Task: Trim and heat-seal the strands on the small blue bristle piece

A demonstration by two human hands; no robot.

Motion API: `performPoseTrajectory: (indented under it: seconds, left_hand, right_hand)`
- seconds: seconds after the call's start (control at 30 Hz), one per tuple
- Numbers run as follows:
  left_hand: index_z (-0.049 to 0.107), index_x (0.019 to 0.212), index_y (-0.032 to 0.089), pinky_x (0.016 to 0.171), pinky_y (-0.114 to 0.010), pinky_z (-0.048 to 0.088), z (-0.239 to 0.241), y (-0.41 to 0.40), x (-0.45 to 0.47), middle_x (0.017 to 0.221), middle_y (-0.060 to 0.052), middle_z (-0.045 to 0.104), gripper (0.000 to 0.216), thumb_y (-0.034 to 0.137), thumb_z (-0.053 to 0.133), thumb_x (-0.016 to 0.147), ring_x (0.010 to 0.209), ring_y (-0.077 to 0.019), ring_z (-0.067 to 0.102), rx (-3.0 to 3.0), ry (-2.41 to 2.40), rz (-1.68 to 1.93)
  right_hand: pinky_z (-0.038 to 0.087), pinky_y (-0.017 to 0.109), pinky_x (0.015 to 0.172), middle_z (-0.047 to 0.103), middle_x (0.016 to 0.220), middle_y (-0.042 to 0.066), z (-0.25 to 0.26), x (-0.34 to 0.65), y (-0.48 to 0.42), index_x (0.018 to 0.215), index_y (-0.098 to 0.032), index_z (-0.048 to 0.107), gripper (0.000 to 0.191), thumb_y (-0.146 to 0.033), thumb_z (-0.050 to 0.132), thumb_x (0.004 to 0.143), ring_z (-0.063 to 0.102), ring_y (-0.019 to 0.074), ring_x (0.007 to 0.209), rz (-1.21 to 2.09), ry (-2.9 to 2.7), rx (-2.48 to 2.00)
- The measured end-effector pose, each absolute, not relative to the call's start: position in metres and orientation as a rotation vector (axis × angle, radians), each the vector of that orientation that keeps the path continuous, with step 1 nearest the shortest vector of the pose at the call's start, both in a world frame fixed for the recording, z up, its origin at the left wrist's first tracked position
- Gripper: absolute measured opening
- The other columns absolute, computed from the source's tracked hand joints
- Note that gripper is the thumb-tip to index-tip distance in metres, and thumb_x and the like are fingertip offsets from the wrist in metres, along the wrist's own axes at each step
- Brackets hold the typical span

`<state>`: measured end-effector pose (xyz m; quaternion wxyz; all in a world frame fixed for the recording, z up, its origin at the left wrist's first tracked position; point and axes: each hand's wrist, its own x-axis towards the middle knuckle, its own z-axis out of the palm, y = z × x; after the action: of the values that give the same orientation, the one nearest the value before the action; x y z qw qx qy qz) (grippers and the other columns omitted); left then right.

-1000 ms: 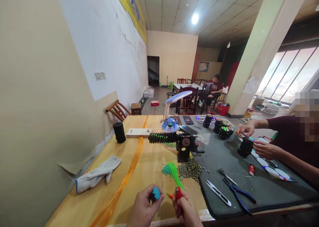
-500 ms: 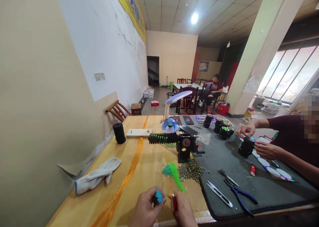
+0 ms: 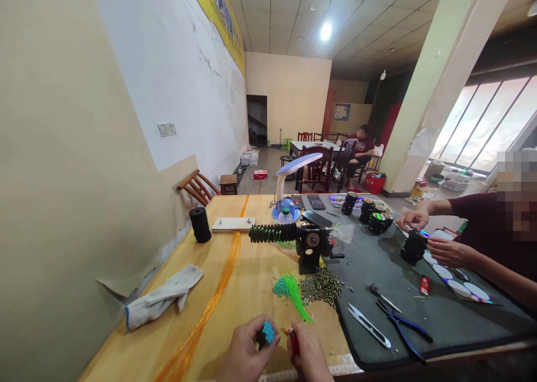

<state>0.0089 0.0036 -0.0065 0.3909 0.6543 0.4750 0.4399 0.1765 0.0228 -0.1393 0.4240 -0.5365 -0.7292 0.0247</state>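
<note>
Head view: the left hand (image 3: 245, 351) pinches a small dark bundle with a teal tuft (image 3: 268, 333), fingers closed round it. The right hand (image 3: 307, 357) holds what looks like a red lighter (image 3: 294, 342), fingers pressed together on it. Both hands sit close together near the edge of the wooden tabletop (image 3: 235, 320). Just ahead lie green strands (image 3: 296, 298), teal beads (image 3: 281, 287) and a dark striped pile (image 3: 321, 288), below a black coil (image 3: 268, 233) on a hand-cranked winder (image 3: 310, 250).
</note>
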Motion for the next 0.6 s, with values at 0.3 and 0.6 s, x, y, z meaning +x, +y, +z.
performPoseTrajectory:
  seconds: [0.3, 0.6]
  left_hand:
    - [0.063, 0.067, 0.016, 0.055, -0.023, 0.038, -0.008, 0.003, 0.012, 0.058, 0.0, 0.056, 0.028, 0.043, 0.063, 0.075, 0.056, -0.0147, 0.05, 1.593, 1.206, 1.135]
    - [0.061, 0.061, 0.016, 0.056, -0.024, 0.039, -0.008, 0.005, 0.018, 0.056, 0.0, 0.055, 0.041, 0.055, 0.073, 0.061, 0.058, -0.0147, 0.049, 1.277, 1.17, 1.225]
  right_hand:
    - [0.039, 0.02, 0.048, 0.064, 0.056, 0.003, -0.115, 0.172, 0.019, 0.084, -0.017, 0.07, 0.033, -0.043, 0.049, 0.085, 0.055, 0.0131, 0.049, 0.375, -1.726, -1.473]
    - [0.03, 0.026, 0.052, 0.062, 0.059, 0.001, -0.049, 0.232, 0.001, 0.061, -0.024, 0.055, 0.04, -0.053, 0.045, 0.087, 0.058, 0.0194, 0.059, 0.178, -1.641, -1.918]
